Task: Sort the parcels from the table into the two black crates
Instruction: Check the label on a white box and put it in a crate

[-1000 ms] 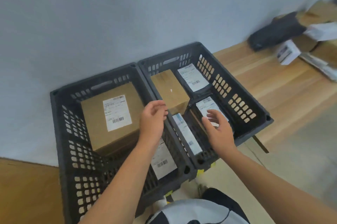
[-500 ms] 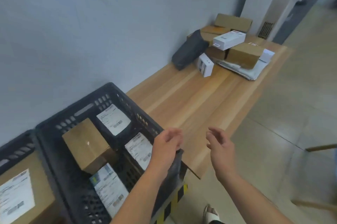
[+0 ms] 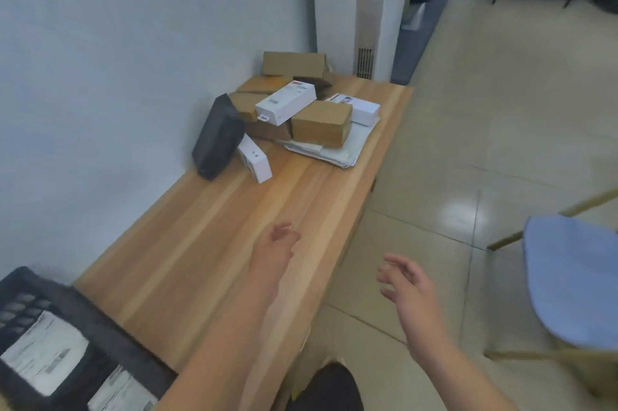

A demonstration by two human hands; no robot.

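Head view: both my hands are empty, fingers loosely spread, left hand (image 3: 276, 248) over the smooth wooden table (image 3: 200, 243), right hand (image 3: 406, 283) off its edge. Well ahead, the parcels (image 3: 321, 124) sit heaped: brown cartons (image 3: 294, 64), white boxes (image 3: 286, 103), black pouch (image 3: 217, 139). Behind my left hand, a black crate (image 3: 100, 337) holds labelled packages (image 3: 43, 353); blue chair (image 3: 575, 280) beside the right.

Left hand (image 3: 276, 248): bare; fingertips blurred.
Right hand (image 3: 406, 288): bare; thumb and four fingers show, their edges softly blurred.
Left forearm (image 3: 234, 343): bare from the wrist to the lower edge of the view.
Right forearm (image 3: 458, 377): bare from the wrist to the lower edge.
Garment (image 3: 326, 387): black cloth with a rounded outline, low between the forearms; which piece of clothing it is cannot be told.
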